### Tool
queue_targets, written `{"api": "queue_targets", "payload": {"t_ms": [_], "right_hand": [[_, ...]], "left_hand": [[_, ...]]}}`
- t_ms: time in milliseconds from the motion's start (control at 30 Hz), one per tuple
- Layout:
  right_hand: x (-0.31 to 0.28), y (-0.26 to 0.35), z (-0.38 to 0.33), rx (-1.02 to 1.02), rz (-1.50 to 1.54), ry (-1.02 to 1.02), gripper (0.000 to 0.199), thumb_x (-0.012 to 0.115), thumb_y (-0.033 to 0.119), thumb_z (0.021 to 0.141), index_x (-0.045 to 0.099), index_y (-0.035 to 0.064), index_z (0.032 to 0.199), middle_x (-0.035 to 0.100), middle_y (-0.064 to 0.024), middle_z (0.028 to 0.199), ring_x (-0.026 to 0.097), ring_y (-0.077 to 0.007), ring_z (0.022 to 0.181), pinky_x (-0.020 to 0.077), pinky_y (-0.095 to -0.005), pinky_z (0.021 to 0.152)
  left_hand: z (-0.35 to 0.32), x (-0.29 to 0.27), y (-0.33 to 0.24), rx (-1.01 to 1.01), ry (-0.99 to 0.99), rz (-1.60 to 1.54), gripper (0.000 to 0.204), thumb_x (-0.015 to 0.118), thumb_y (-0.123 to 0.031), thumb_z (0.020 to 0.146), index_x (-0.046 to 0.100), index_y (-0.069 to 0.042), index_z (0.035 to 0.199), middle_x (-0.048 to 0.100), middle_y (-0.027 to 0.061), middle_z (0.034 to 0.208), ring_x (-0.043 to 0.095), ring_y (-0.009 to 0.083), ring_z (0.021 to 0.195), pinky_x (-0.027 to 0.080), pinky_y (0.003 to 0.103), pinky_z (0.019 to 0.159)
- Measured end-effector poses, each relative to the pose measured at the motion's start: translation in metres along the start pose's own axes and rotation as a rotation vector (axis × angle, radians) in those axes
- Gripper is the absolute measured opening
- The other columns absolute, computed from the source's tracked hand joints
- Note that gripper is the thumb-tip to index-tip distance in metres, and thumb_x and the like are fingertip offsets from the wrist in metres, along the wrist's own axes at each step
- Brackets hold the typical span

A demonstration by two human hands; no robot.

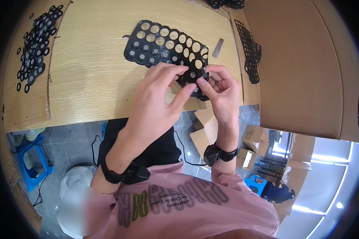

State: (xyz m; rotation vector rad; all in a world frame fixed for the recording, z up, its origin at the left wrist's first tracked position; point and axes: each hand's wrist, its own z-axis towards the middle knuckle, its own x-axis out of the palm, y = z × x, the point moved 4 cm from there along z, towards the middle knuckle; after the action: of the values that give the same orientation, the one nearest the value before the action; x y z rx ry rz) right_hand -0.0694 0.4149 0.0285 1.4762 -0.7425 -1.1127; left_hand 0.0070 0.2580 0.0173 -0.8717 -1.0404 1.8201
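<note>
A black rubber sheet with rows of round holes lies on the wooden table, its right end lifted and bent toward me. The far rows are open holes; the nearer rows still carry round pieces with grey centres. My right hand pinches the sheet's right edge between thumb and fingers. Over the sheet's near side is my left hand, thumb and forefinger apart, fingertips close to the bent part. Whether those tips touch the rubber I cannot tell. Both wrists wear black bands.
Many loose black rings with grey centres are heaped at the table's far left. A small flat strip lies right of the sheet. Another black perforated sheet rests beside a large cardboard box. A blue stool stands below left.
</note>
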Motion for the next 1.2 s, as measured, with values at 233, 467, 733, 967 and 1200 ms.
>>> {"api": "queue_targets", "payload": {"t_ms": [233, 467, 733, 967, 1200], "right_hand": [[0.02, 0.005, -0.001, -0.032, 0.172, 0.158, 0.024, 0.065, -0.01, 0.083, 0.057, -0.0041, 0.105, 0.062, -0.0048, 0.094, 0.058, -0.0092, 0.086, 0.0487, -0.0227, 0.077], [0.028, 0.002, 0.002, -0.052, 0.203, 0.243, 0.024, 0.065, -0.011, 0.083, 0.057, -0.0042, 0.105, 0.062, -0.0064, 0.096, 0.059, -0.0096, 0.088, 0.0484, -0.0228, 0.077], [0.024, 0.006, 0.004, -0.015, 0.139, 0.212, 0.022, 0.063, -0.011, 0.084, 0.057, -0.0035, 0.104, 0.06, -0.0038, 0.094, 0.056, -0.0082, 0.086, 0.0462, -0.0215, 0.076], [0.018, 0.008, 0.008, -0.149, 0.013, 0.209, 0.022, 0.064, -0.008, 0.085, 0.058, -0.0037, 0.105, 0.059, -0.002, 0.093, 0.054, -0.006, 0.082, 0.0436, -0.0188, 0.07], [-0.036, 0.003, 0.01, -0.029, -0.198, 0.026, 0.022, 0.063, -0.002, 0.087, 0.062, -0.0039, 0.109, 0.063, -0.0053, 0.095, 0.053, -0.0057, 0.078, 0.0426, -0.0197, 0.069]], "left_hand": [[-0.006, 0.008, 0.021, -0.12, -0.115, -0.289, 0.026, 0.076, -0.007, 0.078, 0.063, 0.005, 0.098, 0.062, 0.012, 0.089, 0.064, 0.02, 0.08, 0.051, 0.029, 0.072], [-0.01, 0.003, 0.025, -0.218, -0.094, -0.517, 0.012, 0.068, 0.0, 0.083, 0.066, 0.005, 0.094, 0.063, 0.0079, 0.085, 0.062, 0.0126, 0.075, 0.048, 0.024, 0.069], [-0.003, -0.028, 0.021, -0.245, -0.142, -0.355, 0.008, 0.064, 0.0, 0.085, 0.067, 0.004, 0.092, 0.064, 0.008, 0.082, 0.06, 0.012, 0.073, 0.047, 0.024, 0.069], [0.002, -0.071, 0.021, -0.045, -0.251, 0.045, 0.01, 0.063, 0.0, 0.086, 0.067, 0.003, 0.094, 0.067, 0.0085, 0.085, 0.062, 0.0136, 0.076, 0.048, 0.025, 0.071], [-0.001, -0.235, 0.052, -0.096, -0.674, 0.853, 0.018, 0.065, -0.012, 0.09, 0.07, -0.003, 0.104, 0.07, 0.0077, 0.1, 0.066, 0.013, 0.093, 0.051, 0.026, 0.083]]}}
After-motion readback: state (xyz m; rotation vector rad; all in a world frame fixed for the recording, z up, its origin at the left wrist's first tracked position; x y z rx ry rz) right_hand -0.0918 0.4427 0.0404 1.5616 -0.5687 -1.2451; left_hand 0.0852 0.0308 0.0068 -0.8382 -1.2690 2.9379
